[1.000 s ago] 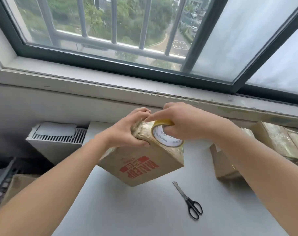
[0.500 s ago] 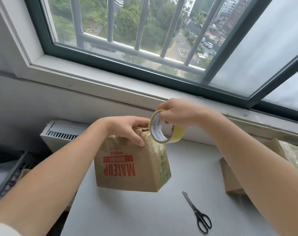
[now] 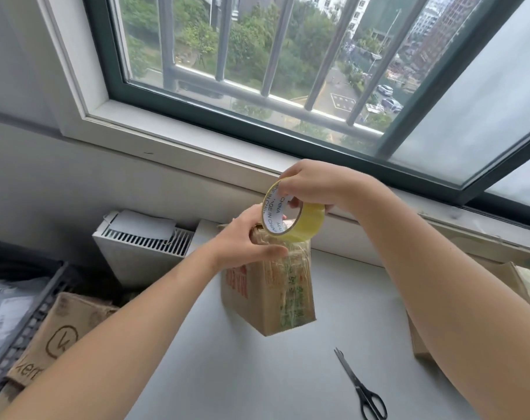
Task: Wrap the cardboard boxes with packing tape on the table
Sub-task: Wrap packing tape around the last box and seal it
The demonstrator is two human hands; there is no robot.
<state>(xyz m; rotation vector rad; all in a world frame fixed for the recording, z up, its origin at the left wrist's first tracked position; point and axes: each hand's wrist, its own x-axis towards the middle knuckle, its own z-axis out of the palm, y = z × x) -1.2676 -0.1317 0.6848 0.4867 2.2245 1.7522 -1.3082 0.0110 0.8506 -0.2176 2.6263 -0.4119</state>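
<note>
A brown cardboard box (image 3: 270,298) with red print stands on the grey table (image 3: 257,374), one corner toward me. Its right face shines with layers of clear tape. My left hand (image 3: 245,237) grips the box's top edge, thumb on the near face. My right hand (image 3: 312,186) holds a yellowish roll of packing tape (image 3: 294,216) just above the box's top, fingers through its white core. A strip of tape seems to run from the roll down onto the box.
Black scissors (image 3: 360,386) lie on the table at the front right. More taped boxes (image 3: 524,283) sit behind my right forearm. A white radiator (image 3: 142,247) stands at the back left, with a black crate (image 3: 30,322) and a loose carton (image 3: 60,331) below the table's left edge.
The box has turned from tilted to upright, with a corner now toward me. My right hand has lifted the tape roll off the box's face to above its top. The camera swung left.
</note>
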